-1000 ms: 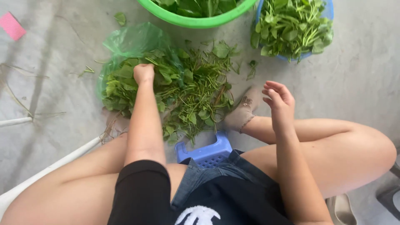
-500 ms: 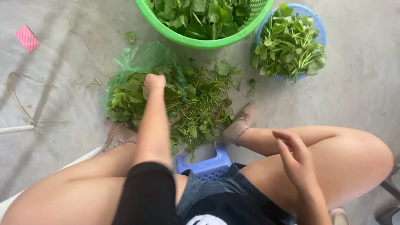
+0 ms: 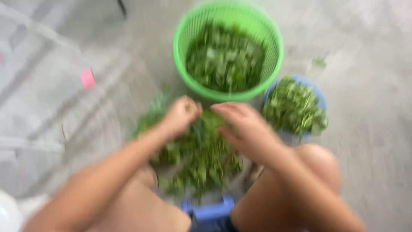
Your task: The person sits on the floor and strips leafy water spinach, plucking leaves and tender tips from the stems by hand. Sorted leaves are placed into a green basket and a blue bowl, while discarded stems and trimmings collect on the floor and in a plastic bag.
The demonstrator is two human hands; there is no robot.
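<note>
My left hand (image 3: 182, 115) and right hand (image 3: 244, 126) meet over the pile of greens (image 3: 197, 159) on the floor between my knees. The blur hides whether either grips leaves. Beyond stand a green basket (image 3: 182, 56) and a blue bowl (image 3: 319, 101).

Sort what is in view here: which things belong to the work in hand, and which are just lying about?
In the work:
left hand and right hand, meeting over the loose pile of green leaves
round green plastic basket of leaves
small blue bowl of leaves

Lying about:
pink scrap of paper
blue plastic stool, sat on
grey concrete floor
</note>
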